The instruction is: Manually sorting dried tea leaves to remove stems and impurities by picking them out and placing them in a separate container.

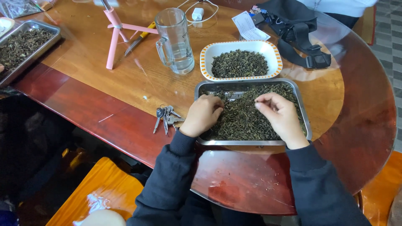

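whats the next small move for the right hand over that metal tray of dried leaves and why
Probably lower the right hand a little and close its pinched fingertips on a bit of the dried leaves. Its thumb and fingers are bunched just above the pile in the metal tray, while the left hand rests curled on the leaves beside it. I can't tell whether the pinch already holds anything.

Home dining room: round wooden table [104, 71], glass mug [173, 39].

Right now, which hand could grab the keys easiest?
The left hand. It rests in the metal tray at the edge nearest the keys; the right hand is farther away.
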